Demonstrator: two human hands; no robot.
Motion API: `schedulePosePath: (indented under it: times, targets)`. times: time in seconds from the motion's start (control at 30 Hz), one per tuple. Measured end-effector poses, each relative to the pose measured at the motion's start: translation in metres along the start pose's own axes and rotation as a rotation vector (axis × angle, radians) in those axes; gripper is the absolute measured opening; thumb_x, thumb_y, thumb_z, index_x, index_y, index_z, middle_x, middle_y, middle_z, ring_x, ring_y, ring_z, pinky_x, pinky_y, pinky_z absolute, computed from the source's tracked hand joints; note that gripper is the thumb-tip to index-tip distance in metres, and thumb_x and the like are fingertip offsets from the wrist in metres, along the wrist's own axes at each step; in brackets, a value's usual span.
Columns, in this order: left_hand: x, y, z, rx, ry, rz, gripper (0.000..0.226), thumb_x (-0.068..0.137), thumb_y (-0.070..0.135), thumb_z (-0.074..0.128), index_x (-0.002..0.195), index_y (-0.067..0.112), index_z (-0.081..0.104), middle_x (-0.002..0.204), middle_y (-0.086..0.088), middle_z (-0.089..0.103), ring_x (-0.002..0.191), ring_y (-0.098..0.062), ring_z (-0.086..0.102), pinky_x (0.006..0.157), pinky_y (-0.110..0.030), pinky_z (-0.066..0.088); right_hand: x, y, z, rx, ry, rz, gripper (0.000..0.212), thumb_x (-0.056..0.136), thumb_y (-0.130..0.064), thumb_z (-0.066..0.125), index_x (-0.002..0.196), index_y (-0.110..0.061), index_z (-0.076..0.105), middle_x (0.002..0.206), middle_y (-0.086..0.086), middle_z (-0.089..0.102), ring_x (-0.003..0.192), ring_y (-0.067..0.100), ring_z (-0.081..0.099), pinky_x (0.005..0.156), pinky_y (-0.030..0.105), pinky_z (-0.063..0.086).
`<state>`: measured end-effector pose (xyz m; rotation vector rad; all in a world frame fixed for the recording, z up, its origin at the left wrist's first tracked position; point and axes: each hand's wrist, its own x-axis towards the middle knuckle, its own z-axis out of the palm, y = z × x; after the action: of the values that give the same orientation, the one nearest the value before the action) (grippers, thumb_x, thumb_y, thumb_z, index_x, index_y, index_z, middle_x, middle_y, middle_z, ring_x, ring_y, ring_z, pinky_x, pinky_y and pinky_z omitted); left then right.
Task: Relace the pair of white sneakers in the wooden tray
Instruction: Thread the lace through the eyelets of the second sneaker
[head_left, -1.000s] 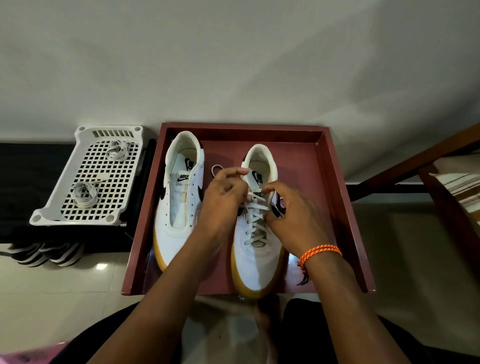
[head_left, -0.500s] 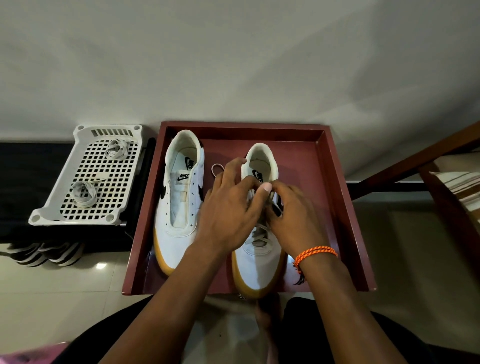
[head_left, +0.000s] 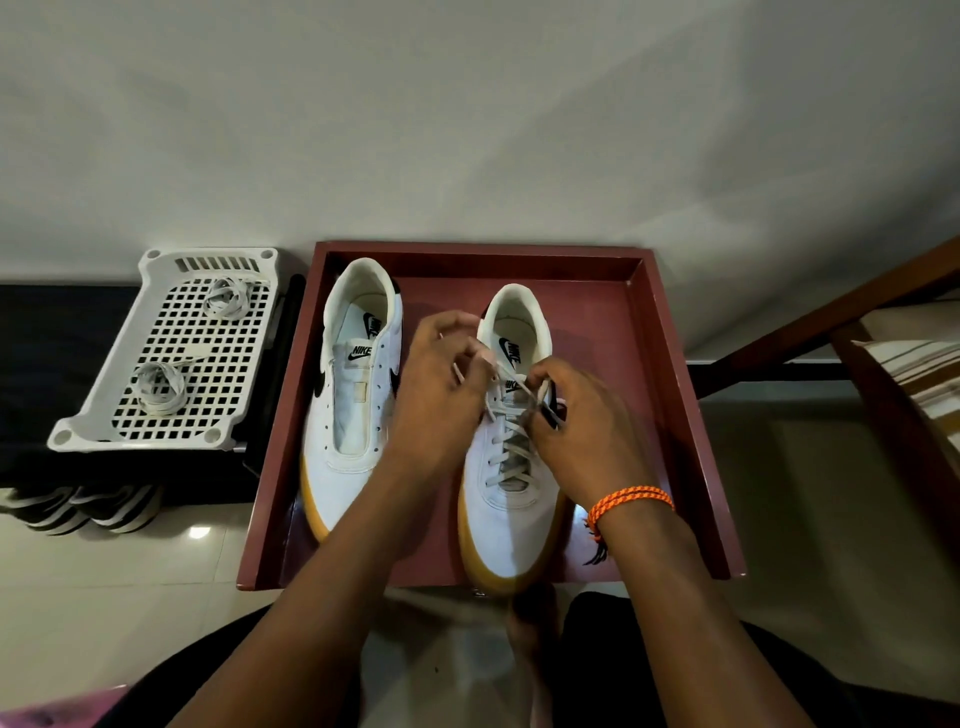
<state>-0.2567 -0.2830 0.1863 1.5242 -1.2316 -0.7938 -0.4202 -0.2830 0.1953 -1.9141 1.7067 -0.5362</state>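
Observation:
Two white sneakers with gum soles lie in the dark red wooden tray (head_left: 670, 395), toes toward me. The left sneaker (head_left: 353, 415) has bare eyelets and no lace. The right sneaker (head_left: 511, 499) carries a grey-white lace (head_left: 511, 447) crossed up most of its eyelets. My left hand (head_left: 441, 384) pinches one lace end near the shoe's collar on its left side. My right hand (head_left: 576, 421), with an orange wrist cord, pinches the other lace end at the upper right eyelets.
A white perforated plastic rack (head_left: 171, 358) stands left of the tray with two coiled laces (head_left: 158, 387) on it. Striped dark shoes (head_left: 78, 509) sit on the floor below it. A wooden furniture frame (head_left: 852, 322) rises at the right. A pale wall is behind.
My left hand, which covered the lacing half a second ago, has drawn back up and left with its lace end. The crossed lace rows are visible again.

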Motion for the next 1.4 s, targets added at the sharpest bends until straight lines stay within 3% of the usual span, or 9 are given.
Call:
schedulePosePath:
  times: [0.17,0.33,0.43,0.63,0.8,0.93,1.07,1.27,1.4]
  targets:
    - [0.009,-0.006,-0.02,0.11,0.083,0.046,0.017,0.102,0.024,0.054,0.099,0.023,0.07,0.111,0.005,0.066,0.104,-0.009,0.063,0.095,-0.043,0.053,-0.001,0.001,-0.001,-0.004,-0.011,0.004,0.031,0.094,-0.026,0.07,0.117,-0.04,0.056,0.11,-0.011,0.064,0.097,0.021,0.065,0.081,0.044,0.059]
    - [-0.015,0.005,0.004,0.559,-0.19,0.26,0.044,0.11,0.051,0.037,0.109,0.028,0.075,0.161,0.006,0.039,0.144,-0.02,0.041,0.103,-0.048,0.048,0.0,-0.001,0.0,0.001,-0.007,-0.03,0.028,0.099,-0.034,0.063,0.125,-0.039,0.057,0.117,-0.01,0.067,0.104,0.021,0.065,0.084,0.046,0.059]
    - [-0.021,0.002,0.016,0.605,-0.22,0.225,0.043,0.108,0.051,0.039,0.11,0.03,0.076,0.167,0.009,0.034,0.154,-0.022,0.029,0.108,-0.057,0.045,-0.001,-0.002,0.001,-0.003,0.002,-0.036,0.022,0.101,-0.037,0.055,0.123,-0.039,0.057,0.116,-0.01,0.067,0.101,0.019,0.065,0.082,0.045,0.059]
    - [-0.012,-0.012,0.014,0.545,-0.202,0.203,0.032,0.099,0.039,0.051,0.099,0.024,0.079,0.157,0.007,0.047,0.129,-0.03,0.052,0.096,-0.057,0.051,0.0,-0.003,-0.002,-0.022,-0.016,-0.023,0.029,0.095,-0.029,0.067,0.121,-0.038,0.059,0.114,-0.009,0.067,0.099,0.022,0.066,0.081,0.044,0.058]
    - [-0.001,-0.008,0.003,0.208,-0.083,0.138,0.028,0.106,0.034,0.055,0.085,0.039,0.072,0.133,0.007,0.064,0.109,-0.011,0.068,0.088,-0.047,0.06,-0.001,-0.003,-0.005,-0.017,-0.033,0.008,0.032,0.095,-0.032,0.069,0.123,-0.042,0.058,0.115,-0.011,0.067,0.101,0.022,0.066,0.082,0.044,0.059]
    - [0.002,-0.004,-0.007,0.24,0.12,0.111,0.013,0.104,0.023,0.059,0.101,0.028,0.07,0.116,0.005,0.066,0.099,-0.014,0.068,0.083,-0.049,0.06,-0.002,-0.002,-0.006,0.006,-0.04,0.01,0.034,0.093,-0.028,0.072,0.122,-0.041,0.06,0.117,-0.012,0.067,0.102,0.02,0.064,0.085,0.044,0.058]
    - [-0.005,-0.001,-0.003,0.391,0.067,0.215,0.016,0.106,0.023,0.055,0.112,0.024,0.07,0.131,0.005,0.055,0.111,-0.014,0.06,0.084,-0.047,0.058,0.0,0.0,-0.009,0.09,-0.053,0.032,0.036,0.094,-0.033,0.07,0.128,-0.041,0.064,0.126,-0.012,0.067,0.114,0.018,0.063,0.093,0.043,0.057]
    - [-0.017,-0.003,0.009,0.681,-0.095,0.28,0.017,0.106,0.034,0.057,0.114,0.024,0.068,0.162,-0.004,0.038,0.139,-0.029,0.044,0.103,-0.053,0.046,0.0,-0.002,0.001,-0.014,0.022,-0.025,0.023,0.102,-0.028,0.065,0.124,-0.036,0.065,0.117,-0.008,0.069,0.107,0.017,0.064,0.081,0.034,0.056]
    - [-0.016,-0.004,0.009,0.63,-0.101,0.267,0.013,0.103,0.032,0.062,0.105,0.022,0.069,0.161,-0.001,0.039,0.132,-0.029,0.048,0.098,-0.053,0.049,-0.002,-0.003,0.0,-0.025,0.031,-0.013,0.024,0.099,-0.025,0.069,0.12,-0.036,0.064,0.115,-0.008,0.068,0.103,0.017,0.063,0.077,0.031,0.053]
